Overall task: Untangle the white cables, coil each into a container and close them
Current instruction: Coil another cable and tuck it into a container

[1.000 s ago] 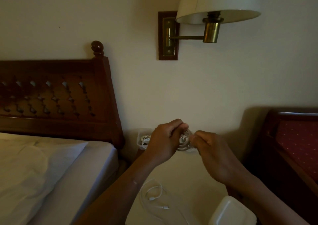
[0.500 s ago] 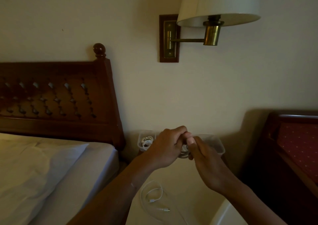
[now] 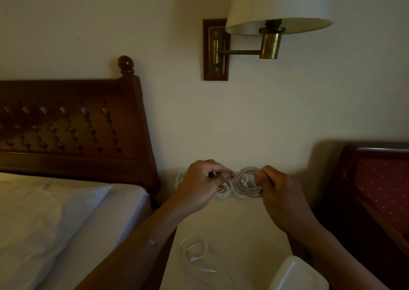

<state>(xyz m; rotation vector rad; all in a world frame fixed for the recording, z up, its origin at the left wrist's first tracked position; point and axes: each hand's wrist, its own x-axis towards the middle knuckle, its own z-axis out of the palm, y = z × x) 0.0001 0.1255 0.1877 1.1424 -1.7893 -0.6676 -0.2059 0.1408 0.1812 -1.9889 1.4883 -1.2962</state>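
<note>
Cable coil [image 3: 246, 185], one, pinched between left hand [image 3: 200, 186], right hand [image 3: 280, 192]; one loose cable [image 3: 194, 254].

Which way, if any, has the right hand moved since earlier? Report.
Yes. The right hand, gripping the coiled cable, shifted rightward, away from the left hand, against the lamp's wall plate.

One wide-angle camera, worn on the person's head, faces the wall [image 3: 265, 117] and tilts slightly down from below the wall lamp [image 3: 277, 4]; beneath the lamp, the tabletop [image 3: 239, 223], left hand [image 3: 199, 185] and right hand [image 3: 281, 192] sit close to the lens
</note>
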